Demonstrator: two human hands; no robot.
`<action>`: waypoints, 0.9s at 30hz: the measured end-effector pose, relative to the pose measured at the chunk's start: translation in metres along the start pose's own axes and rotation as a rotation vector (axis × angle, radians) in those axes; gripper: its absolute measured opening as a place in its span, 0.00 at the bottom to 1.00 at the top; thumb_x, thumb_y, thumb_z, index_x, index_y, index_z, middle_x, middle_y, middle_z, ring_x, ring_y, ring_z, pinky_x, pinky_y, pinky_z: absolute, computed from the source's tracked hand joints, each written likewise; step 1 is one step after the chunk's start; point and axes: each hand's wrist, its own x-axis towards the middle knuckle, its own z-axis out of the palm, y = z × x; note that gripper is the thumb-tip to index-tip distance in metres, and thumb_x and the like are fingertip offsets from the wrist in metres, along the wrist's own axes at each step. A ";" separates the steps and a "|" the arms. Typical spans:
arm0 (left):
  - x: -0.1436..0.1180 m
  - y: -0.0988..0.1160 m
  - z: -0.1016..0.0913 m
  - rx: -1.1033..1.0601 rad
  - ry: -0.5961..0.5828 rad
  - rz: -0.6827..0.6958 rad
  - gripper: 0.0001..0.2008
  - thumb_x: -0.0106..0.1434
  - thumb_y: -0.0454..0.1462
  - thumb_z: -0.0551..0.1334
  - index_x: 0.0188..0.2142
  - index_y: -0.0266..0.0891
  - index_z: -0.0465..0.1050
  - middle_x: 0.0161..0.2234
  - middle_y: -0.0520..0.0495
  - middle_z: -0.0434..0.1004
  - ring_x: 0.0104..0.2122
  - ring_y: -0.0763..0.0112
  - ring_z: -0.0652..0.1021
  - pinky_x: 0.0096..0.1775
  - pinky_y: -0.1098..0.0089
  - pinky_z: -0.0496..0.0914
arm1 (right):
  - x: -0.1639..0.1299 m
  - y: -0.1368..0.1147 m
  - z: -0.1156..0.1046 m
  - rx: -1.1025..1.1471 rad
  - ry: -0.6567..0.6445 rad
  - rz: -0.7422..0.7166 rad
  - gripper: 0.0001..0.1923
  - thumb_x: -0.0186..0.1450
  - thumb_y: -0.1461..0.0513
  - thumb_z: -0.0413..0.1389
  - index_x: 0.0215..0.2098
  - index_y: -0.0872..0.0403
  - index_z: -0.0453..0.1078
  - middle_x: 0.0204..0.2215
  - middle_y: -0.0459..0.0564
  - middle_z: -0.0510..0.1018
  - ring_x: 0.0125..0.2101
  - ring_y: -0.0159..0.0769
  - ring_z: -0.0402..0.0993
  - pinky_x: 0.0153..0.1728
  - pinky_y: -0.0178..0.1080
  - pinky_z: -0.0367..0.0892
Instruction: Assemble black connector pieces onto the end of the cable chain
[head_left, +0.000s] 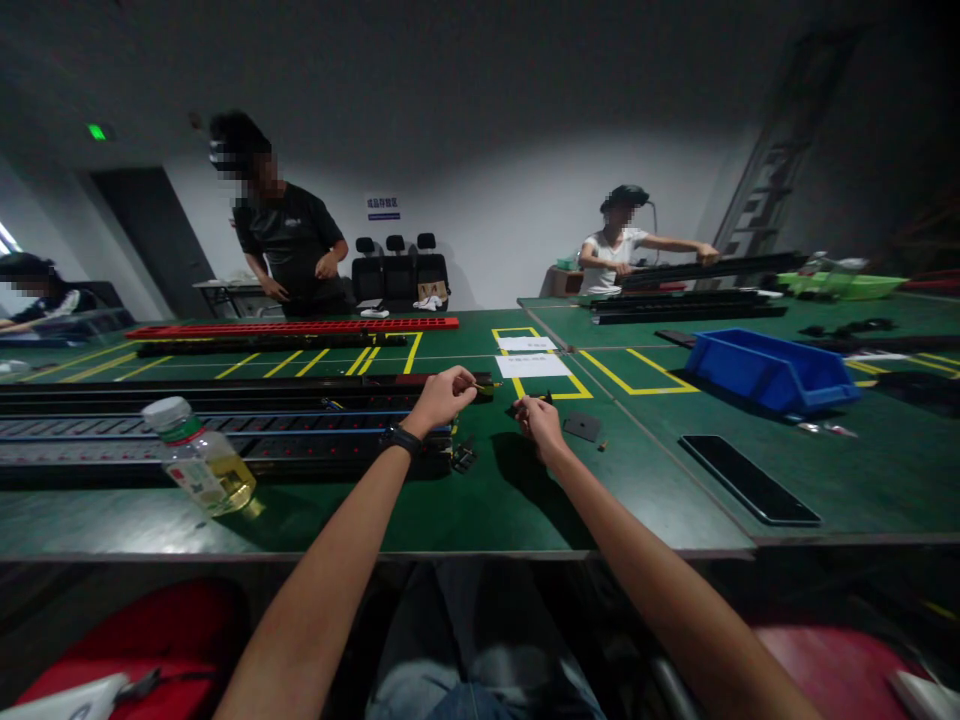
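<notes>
Spanning most of the view, the green workbench (465, 510) carried yellow floor-style markings and, along its left half, a long black rail assembly (225, 425) with rows of small red points, its end reaching just under the left hand. A red rail (292, 326) lay farther back, well apart. A blue plastic bin (772, 368) stood to the right, a flat black strip (746, 480) lay near the front edge, and a drink bottle (199, 458) rested tilted against the near side of the black rail. Two white paper sheets (531, 357) sat inside a yellow square.

The left hand (442, 395), wearing a dark wristwatch (400, 440), was closed in a pinch on a thin yellow-tipped piece (480, 386) held at the rail's end. The right hand (536, 418) was closed on a small dark part (546, 398), too small to identify. The hands stood near each other but apart. A small black square plate (582, 427) lay just beside the right hand.

Judgement: a small fitting at the rail's end was in hand; the next move would call for fine alignment of the two pinched pieces.

Other persons worked at the far benches.
</notes>
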 end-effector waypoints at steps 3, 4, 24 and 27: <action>-0.006 -0.008 -0.004 -0.104 0.041 -0.046 0.09 0.62 0.42 0.65 0.37 0.38 0.73 0.33 0.49 0.80 0.32 0.70 0.78 0.38 0.70 0.73 | 0.000 0.002 0.002 0.007 -0.014 -0.003 0.21 0.59 0.44 0.59 0.28 0.53 0.71 0.18 0.46 0.71 0.16 0.31 0.61 0.18 0.35 0.53; -0.009 -0.011 -0.005 -0.123 0.044 -0.051 0.10 0.62 0.43 0.65 0.37 0.38 0.73 0.32 0.49 0.80 0.32 0.70 0.78 0.37 0.69 0.73 | -0.001 0.002 0.002 0.004 -0.024 -0.007 0.21 0.59 0.44 0.59 0.28 0.53 0.71 0.18 0.45 0.71 0.16 0.31 0.61 0.18 0.35 0.53; -0.037 -0.033 -0.003 -0.042 0.040 -0.158 0.06 0.61 0.40 0.61 0.33 0.41 0.75 0.32 0.49 0.82 0.33 0.67 0.80 0.38 0.68 0.72 | -0.001 0.005 0.003 -0.072 -0.090 -0.045 0.23 0.60 0.42 0.60 0.28 0.53 0.72 0.18 0.45 0.72 0.15 0.29 0.60 0.16 0.34 0.52; -0.041 -0.031 -0.005 0.085 -0.027 -0.106 0.09 0.65 0.42 0.60 0.34 0.41 0.77 0.32 0.48 0.83 0.32 0.67 0.79 0.38 0.68 0.71 | 0.000 0.007 0.003 -0.082 -0.100 -0.050 0.23 0.60 0.42 0.60 0.29 0.54 0.73 0.18 0.45 0.72 0.15 0.29 0.61 0.16 0.33 0.53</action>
